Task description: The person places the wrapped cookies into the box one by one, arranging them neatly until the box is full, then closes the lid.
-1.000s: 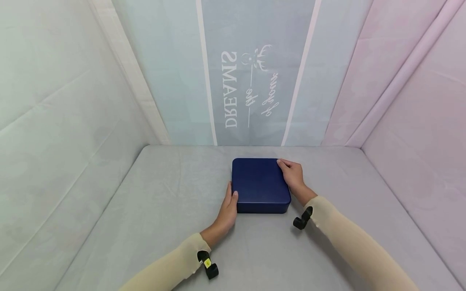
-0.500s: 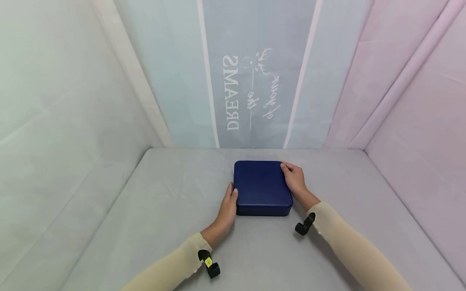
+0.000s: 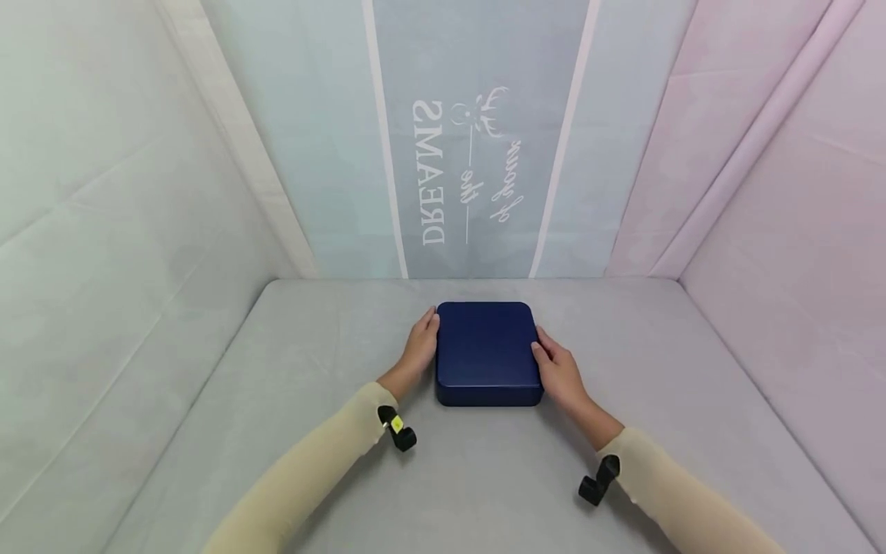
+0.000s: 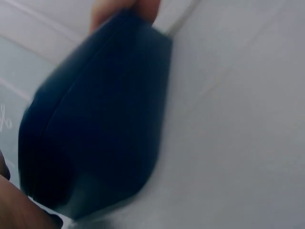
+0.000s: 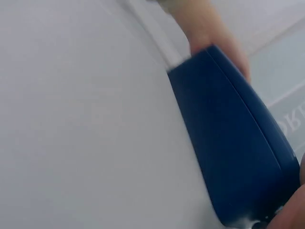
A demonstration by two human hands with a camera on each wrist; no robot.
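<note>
A dark navy, square box (image 3: 487, 346) with rounded corners sits flat in the middle of the grey surface. A thin seam runs round its side near the top in both wrist views, so it appears to have a closed lid. My left hand (image 3: 418, 346) holds the box's left side towards the far corner, thumb by the upper edge. On the opposite side my right hand (image 3: 562, 373) grips nearer the middle, its thumb at the top edge. The undersides of both hands' fingers are hidden. Both wrist views are blurred.
The grey padded surface (image 3: 332, 462) spreads round the box. Fabric walls rise at left, right and back; the back wall (image 3: 477, 46) carries mirrored lettering. Small black cameras (image 3: 403, 437) are strapped to both wrists over beige sleeves (image 3: 325, 446).
My left hand has slid away from me along the box's left side. My right hand has shifted from the far right corner towards me. The box has stayed about where it was.
</note>
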